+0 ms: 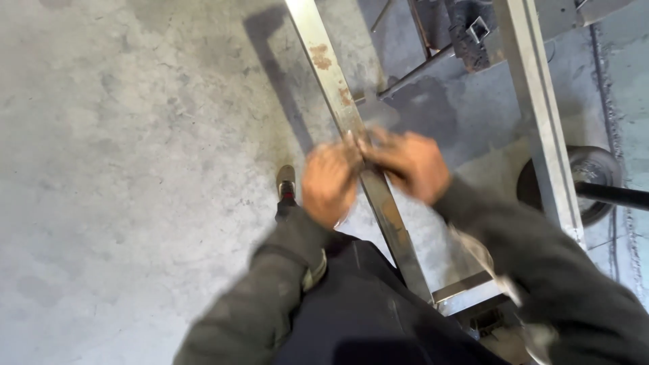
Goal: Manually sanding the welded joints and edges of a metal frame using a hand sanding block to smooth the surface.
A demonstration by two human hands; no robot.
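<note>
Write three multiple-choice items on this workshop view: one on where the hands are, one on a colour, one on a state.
1. Where do the left hand and right hand meet?
A. on the long metal bar
B. on the round wheel
C. on the floor

2. What colour are the patches on the long metal bar?
A. blue
B. rusty orange-brown
C. green

3. How do the hands look in the picture?
A. sharp and flat on the floor
B. blurred, close together at the bar
C. far apart, off the bar

Answers:
1. A, both hands close in on the bar at mid-frame.
2. B, rust spots show along its upper stretch.
3. B, both are smeared and their fingers meet at the bar.
</note>
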